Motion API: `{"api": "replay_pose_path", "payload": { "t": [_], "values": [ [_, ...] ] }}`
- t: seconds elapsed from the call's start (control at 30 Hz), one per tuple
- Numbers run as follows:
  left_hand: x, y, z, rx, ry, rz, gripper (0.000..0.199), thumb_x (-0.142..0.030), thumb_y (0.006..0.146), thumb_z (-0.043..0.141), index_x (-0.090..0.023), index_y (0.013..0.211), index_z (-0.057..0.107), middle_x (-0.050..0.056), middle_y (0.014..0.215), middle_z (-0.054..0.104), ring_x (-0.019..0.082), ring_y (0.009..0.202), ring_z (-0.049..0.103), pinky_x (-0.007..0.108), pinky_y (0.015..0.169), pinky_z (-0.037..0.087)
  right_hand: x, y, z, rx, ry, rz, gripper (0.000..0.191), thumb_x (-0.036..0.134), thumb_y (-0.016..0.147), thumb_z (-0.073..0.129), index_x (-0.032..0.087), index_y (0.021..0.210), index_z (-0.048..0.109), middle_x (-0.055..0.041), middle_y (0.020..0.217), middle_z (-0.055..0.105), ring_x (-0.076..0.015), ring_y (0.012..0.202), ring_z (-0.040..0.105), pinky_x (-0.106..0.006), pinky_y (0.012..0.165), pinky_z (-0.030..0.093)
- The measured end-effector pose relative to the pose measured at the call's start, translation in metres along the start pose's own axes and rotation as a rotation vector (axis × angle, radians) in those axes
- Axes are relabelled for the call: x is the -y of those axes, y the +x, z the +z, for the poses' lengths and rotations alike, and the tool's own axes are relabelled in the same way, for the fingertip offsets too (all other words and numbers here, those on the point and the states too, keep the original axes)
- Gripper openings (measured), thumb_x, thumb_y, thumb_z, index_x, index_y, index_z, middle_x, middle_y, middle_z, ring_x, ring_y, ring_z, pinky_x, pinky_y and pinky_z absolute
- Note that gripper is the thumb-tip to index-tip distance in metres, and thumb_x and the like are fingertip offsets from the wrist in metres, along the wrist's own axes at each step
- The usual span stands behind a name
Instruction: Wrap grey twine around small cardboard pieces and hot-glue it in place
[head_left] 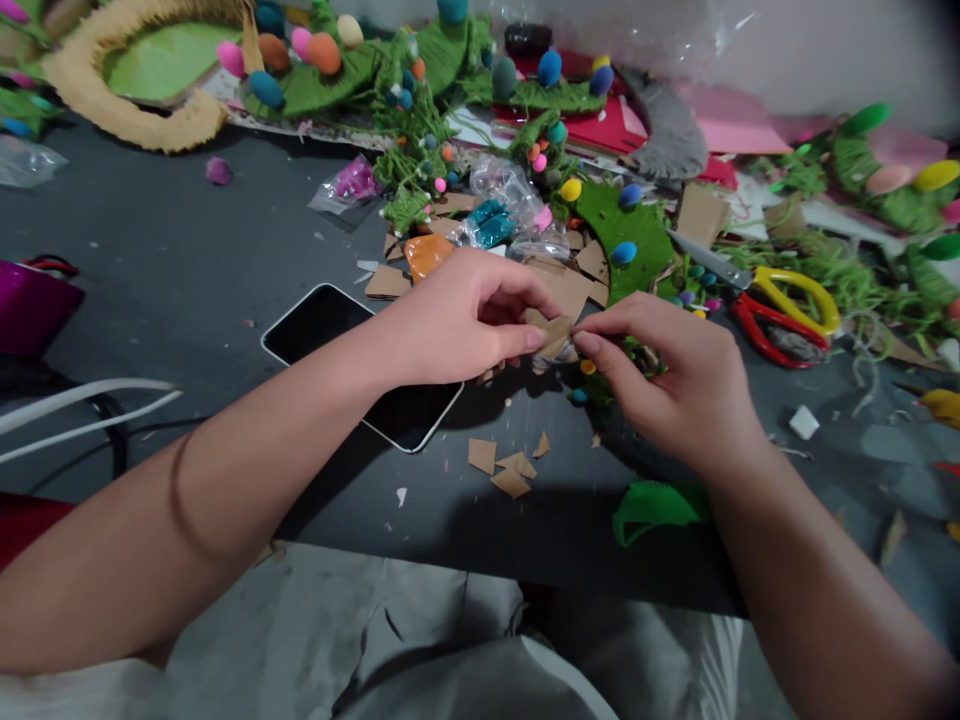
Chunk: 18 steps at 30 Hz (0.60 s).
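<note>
My left hand (457, 315) pinches a small brown cardboard piece (555, 335) between thumb and fingers, above the middle of the dark table. There is something greyish, perhaps thread, along the piece's lower side, too small to make out. The thumb and forefinger of my right hand (675, 385) are closed at the piece's right end. Beneath my left wrist lies a phone (416, 415) with a dark screen, partly covered by the forearm. Cardboard scraps (510, 470) are scattered just below the hands, and more cardboard (562, 285) lies behind them.
Red-and-yellow-handled scissors (780, 310) lie at the right. Green yarn-wrapped shapes with coloured egg-like balls (322, 85) crowd the back, near a tan ring (90, 90). A green felt-like piece (660, 512) sits near the front edge. White cables (82, 405) are at left.
</note>
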<state>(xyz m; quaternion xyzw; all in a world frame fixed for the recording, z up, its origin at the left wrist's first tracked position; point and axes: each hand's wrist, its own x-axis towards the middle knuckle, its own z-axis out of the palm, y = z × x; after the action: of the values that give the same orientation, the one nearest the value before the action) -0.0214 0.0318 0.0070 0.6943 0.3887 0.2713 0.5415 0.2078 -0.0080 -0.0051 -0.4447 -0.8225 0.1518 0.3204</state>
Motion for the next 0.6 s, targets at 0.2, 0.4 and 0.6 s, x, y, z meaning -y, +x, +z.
{"api": "replay_pose_path", "payload": {
  "t": [0.2, 0.4, 0.6],
  "values": [
    [-0.0014, 0.0034, 0.0021, -0.036, -0.176, -0.059, 0.019, -0.003, 0.080, 0.066, -0.016, 0.094, 0.069, -0.003, 0.065, 0.066, 0.010, 0.055, 0.064, 0.022, 0.054, 0.052, 0.0044, 0.0000, 0.0013, -0.035, 0.060, 0.024, 0.006, 0.023, 0.097, 0.064, 0.022, 0.095, 0.070, -0.0012, 0.086, 0.071, -0.0157, 0.077, 0.064, -0.031, 0.074, 0.050],
    [-0.0005, 0.0053, 0.0062, -0.110, -0.276, -0.076, 0.019, -0.004, 0.082, 0.069, -0.016, 0.096, 0.070, -0.005, 0.060, 0.065, 0.010, 0.054, 0.067, 0.024, 0.058, 0.058, 0.0054, -0.0011, 0.0032, -0.009, 0.050, 0.018, 0.008, 0.023, 0.098, 0.063, 0.022, 0.091, 0.068, -0.0013, 0.084, 0.071, -0.0158, 0.075, 0.064, -0.031, 0.072, 0.050],
    [0.0016, 0.0040, 0.0085, -0.209, -0.237, -0.036, 0.017, -0.006, 0.083, 0.072, -0.013, 0.099, 0.071, -0.001, 0.070, 0.071, 0.011, 0.058, 0.069, 0.024, 0.060, 0.060, 0.0047, -0.0015, 0.0051, -0.043, 0.087, 0.014, 0.005, 0.022, 0.095, 0.068, 0.023, 0.093, 0.072, -0.0017, 0.087, 0.075, -0.0165, 0.077, 0.068, -0.032, 0.073, 0.051]
  ]
}}
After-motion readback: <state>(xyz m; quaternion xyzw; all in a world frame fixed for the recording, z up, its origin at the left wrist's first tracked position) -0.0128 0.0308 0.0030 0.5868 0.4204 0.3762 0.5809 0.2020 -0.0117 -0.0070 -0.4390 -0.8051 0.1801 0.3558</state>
